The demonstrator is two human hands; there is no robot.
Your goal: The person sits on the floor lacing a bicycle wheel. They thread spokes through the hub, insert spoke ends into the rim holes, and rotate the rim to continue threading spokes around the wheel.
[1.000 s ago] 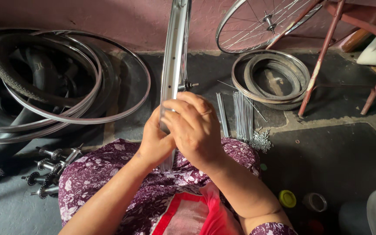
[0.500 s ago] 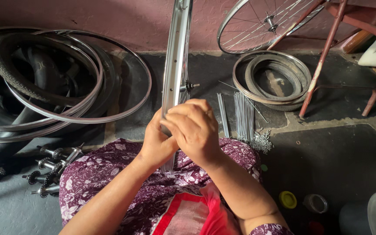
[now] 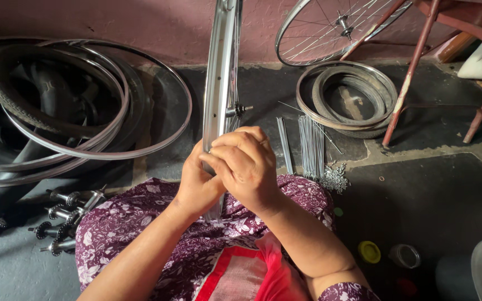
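A silver bicycle wheel rim (image 3: 218,72) stands upright on edge in front of me, resting on my lap, with its hub (image 3: 235,110) and spokes just to its right. My left hand (image 3: 196,187) grips the rim's lower part from the left. My right hand (image 3: 246,164) is curled over the rim's edge from the right, fingers pinched against it; what they pinch is hidden. Both hands touch each other at the rim.
Loose rims and tyres (image 3: 57,117) lie at the left, with several hubs (image 3: 65,217) below them. Loose spokes (image 3: 308,145) and a pile of small nipples (image 3: 335,179) lie on the floor to the right. Stacked rims (image 3: 347,97), a spoked wheel (image 3: 336,28) and a red chair frame (image 3: 414,67) stand beyond.
Both hands stay on the rim; the fingers have shifted only slightly. The view has drifted a little.
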